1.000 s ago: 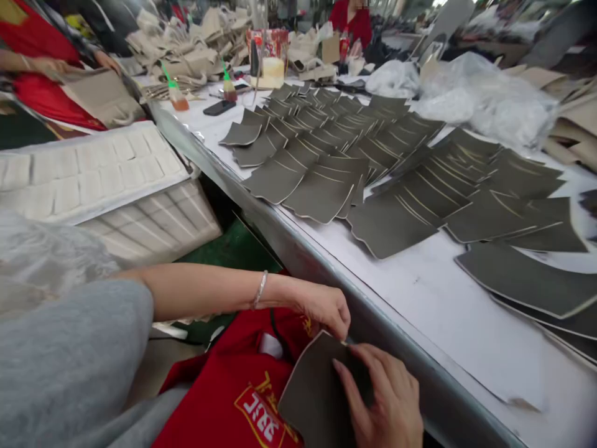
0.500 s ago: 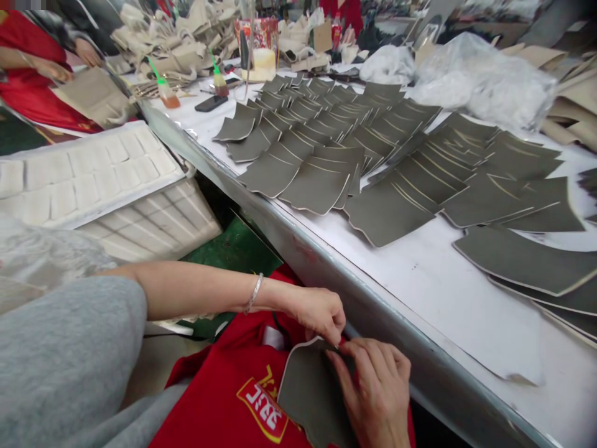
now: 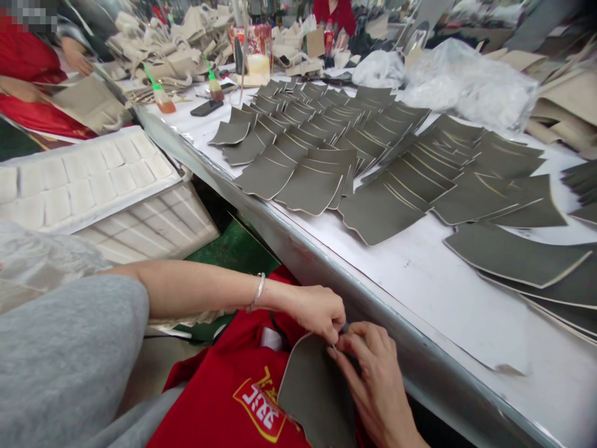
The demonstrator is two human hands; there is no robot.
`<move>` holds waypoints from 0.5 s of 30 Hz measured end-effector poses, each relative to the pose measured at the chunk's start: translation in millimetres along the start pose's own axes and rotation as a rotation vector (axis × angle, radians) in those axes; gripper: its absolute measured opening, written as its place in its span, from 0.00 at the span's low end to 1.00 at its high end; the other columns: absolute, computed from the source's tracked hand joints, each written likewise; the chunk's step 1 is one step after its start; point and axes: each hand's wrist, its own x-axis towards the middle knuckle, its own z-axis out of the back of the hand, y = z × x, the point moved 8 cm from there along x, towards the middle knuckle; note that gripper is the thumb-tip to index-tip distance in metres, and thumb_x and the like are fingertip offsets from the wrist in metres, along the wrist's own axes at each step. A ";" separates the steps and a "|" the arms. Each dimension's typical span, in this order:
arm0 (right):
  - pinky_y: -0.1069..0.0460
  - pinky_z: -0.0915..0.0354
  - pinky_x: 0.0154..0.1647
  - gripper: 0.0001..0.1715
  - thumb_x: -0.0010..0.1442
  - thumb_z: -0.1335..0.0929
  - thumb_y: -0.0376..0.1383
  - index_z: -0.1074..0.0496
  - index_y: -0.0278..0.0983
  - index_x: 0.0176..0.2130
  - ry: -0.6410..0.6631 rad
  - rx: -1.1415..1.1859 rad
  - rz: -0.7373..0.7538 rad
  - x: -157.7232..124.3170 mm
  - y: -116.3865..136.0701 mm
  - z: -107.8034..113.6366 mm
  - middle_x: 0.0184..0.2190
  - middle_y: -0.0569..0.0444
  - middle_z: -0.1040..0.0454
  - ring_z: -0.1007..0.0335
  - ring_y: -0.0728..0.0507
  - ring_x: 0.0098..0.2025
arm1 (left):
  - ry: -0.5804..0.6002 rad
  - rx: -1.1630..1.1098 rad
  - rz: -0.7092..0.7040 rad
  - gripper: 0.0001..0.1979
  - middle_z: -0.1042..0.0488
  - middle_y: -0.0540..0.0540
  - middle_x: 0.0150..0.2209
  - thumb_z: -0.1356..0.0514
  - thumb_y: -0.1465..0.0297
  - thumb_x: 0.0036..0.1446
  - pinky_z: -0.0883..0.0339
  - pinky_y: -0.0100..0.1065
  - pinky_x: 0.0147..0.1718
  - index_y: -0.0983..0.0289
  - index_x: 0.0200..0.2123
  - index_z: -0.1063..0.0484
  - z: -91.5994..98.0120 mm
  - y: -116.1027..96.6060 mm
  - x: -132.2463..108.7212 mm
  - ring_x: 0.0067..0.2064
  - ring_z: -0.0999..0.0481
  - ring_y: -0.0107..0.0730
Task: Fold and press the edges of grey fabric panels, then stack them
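A dark grey-green leather-like panel (image 3: 319, 389) with a pale edge lies across my lap, over a red apron (image 3: 219, 398). My left hand (image 3: 321, 313), with a silver bracelet (image 3: 256, 291) at the wrist, is closed in a pinch at the panel's top edge. Right beside it, my right hand (image 3: 377, 373) pinches the panel's right edge between thumb and fingers. The fingertips of both hands almost meet. Whether something small sits between them I cannot make out.
Overlapping rows of similar dark panels (image 3: 382, 211) cover much of the white-topped table (image 3: 443, 311), whose metal edge is close to my hands. Left stands a crate (image 3: 153, 218) of white pieces. Farther back are bottles (image 3: 163, 99), a phone (image 3: 206, 108), plastic bags (image 3: 471, 84) and a co-worker's hand (image 3: 77, 55).
My right hand has shifted slightly up and left along the panel's edge, its fingers closer to my left hand. The left hand keeps its pinch. The camera view has turned slightly.
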 end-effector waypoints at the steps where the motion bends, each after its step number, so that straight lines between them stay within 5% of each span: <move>1: 0.48 0.40 0.37 0.06 0.63 0.34 0.36 0.35 0.39 0.33 0.024 0.017 -0.011 2.8 0.8 3.1 0.36 0.53 0.31 0.37 0.42 0.40 | -0.027 0.103 -0.014 0.05 0.33 0.46 0.19 0.39 0.72 0.48 0.46 0.29 0.24 0.64 0.22 0.30 4.9 -3.1 1.6 0.25 0.35 0.27; 9: 0.50 0.36 0.35 0.10 0.66 0.38 0.39 0.38 0.41 0.31 0.075 0.008 0.136 20.3 36.0 54.9 0.34 0.53 0.30 0.32 0.45 0.35 | 0.009 0.138 -0.170 0.06 0.32 0.46 0.20 0.40 0.77 0.50 0.45 0.28 0.26 0.64 0.22 0.29 29.1 -32.1 2.7 0.25 0.35 0.25; 15: 0.49 0.45 0.33 0.12 0.68 0.41 0.35 0.42 0.41 0.31 0.049 -0.219 0.167 -7.8 39.5 22.4 0.23 0.60 0.34 0.35 0.47 0.25 | 0.123 0.065 -0.125 0.08 0.34 0.44 0.19 0.40 0.77 0.49 0.44 0.28 0.26 0.64 0.20 0.31 -5.0 -16.2 -0.2 0.25 0.35 0.25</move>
